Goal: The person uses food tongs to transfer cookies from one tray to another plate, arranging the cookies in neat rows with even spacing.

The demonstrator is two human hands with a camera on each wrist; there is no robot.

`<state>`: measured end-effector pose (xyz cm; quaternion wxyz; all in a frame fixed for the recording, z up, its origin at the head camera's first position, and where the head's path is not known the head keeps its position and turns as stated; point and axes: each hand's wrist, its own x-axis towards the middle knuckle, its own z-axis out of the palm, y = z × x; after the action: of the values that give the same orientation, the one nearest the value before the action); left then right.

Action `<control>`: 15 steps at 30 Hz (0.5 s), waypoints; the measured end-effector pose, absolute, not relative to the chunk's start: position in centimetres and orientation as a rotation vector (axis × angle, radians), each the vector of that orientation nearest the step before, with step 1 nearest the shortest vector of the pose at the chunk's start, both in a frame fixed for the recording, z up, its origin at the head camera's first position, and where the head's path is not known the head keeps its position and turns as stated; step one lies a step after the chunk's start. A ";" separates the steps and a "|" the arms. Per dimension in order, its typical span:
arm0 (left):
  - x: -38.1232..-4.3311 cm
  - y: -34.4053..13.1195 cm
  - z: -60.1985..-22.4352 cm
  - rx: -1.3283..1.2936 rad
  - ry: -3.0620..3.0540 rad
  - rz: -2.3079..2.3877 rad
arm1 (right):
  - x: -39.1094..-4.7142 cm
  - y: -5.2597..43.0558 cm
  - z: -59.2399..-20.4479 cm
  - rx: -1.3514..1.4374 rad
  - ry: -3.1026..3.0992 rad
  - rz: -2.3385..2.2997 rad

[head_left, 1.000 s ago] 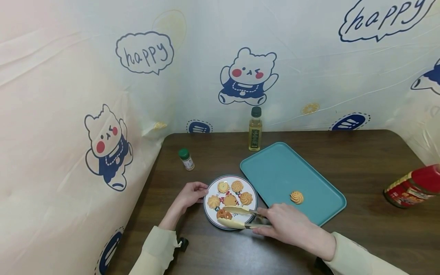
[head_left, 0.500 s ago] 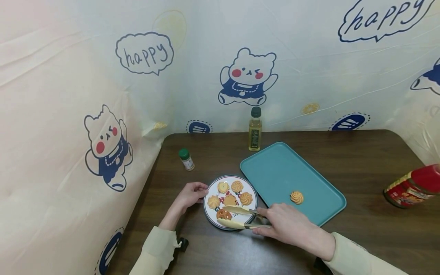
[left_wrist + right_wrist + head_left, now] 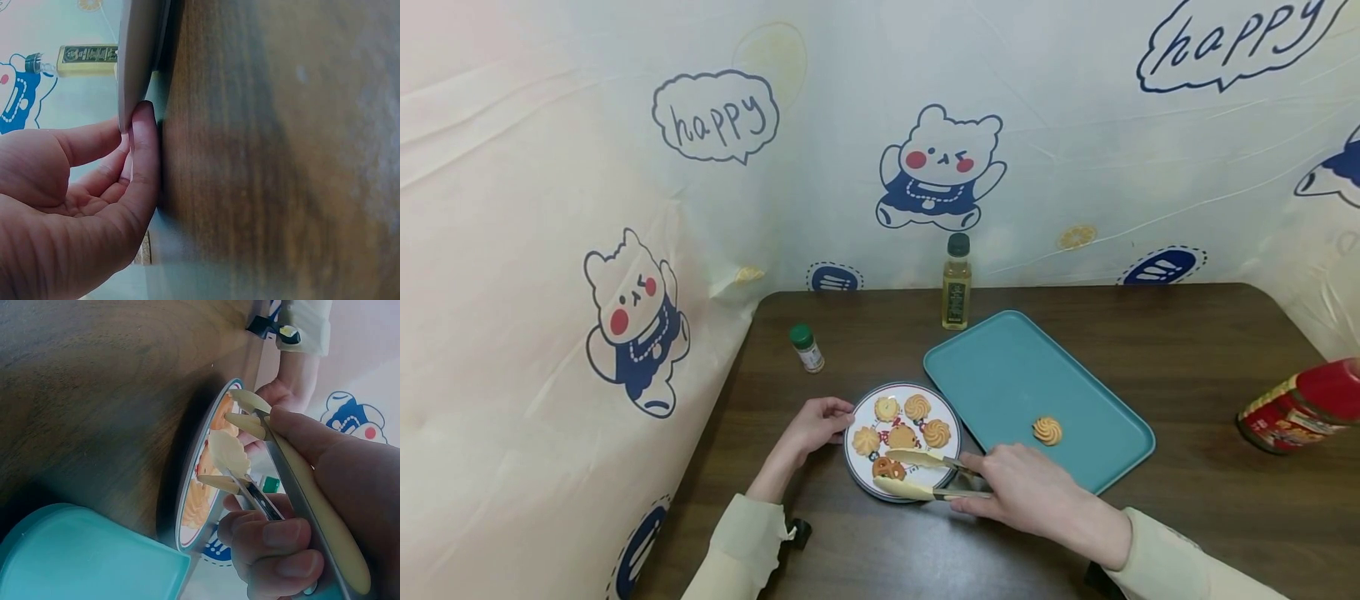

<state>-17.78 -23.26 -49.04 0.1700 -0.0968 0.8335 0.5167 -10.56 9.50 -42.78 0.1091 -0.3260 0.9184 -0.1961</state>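
Note:
A round white plate with a dark rim carries several cookies, one of them a pretzel-shaped cookie. At its left edge my left hand pinches the rim; the left wrist view has the thumb against the edge of the plate and a finger beneath. My right hand grips tongs with pale yellow tips. Those tips are spread apart over the plate's near side, around the pretzel-shaped cookie in the head view. One swirled cookie lies on a teal tray.
The tray sits right beside the plate, angled on the brown wooden table. An oil bottle stands behind it. Left of that is a small green-capped jar. A red-lidded jar stands far right. Printed cloth hangs behind the table.

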 end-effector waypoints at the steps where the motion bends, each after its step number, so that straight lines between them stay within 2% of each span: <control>1: -17.7 -23.3 -49.0 -0.275 2.368 1.468 | -10.5 9.5 -42.8 -0.960 2.700 -0.578; 15: -17.9 -23.3 -49.2 -0.277 2.371 1.474 | -10.5 9.9 -41.6 -0.916 2.735 -0.590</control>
<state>-17.89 -23.28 -49.19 0.1675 -0.0975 0.8332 0.5180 -10.52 9.91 -41.57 0.0988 -0.3097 0.9244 -0.1994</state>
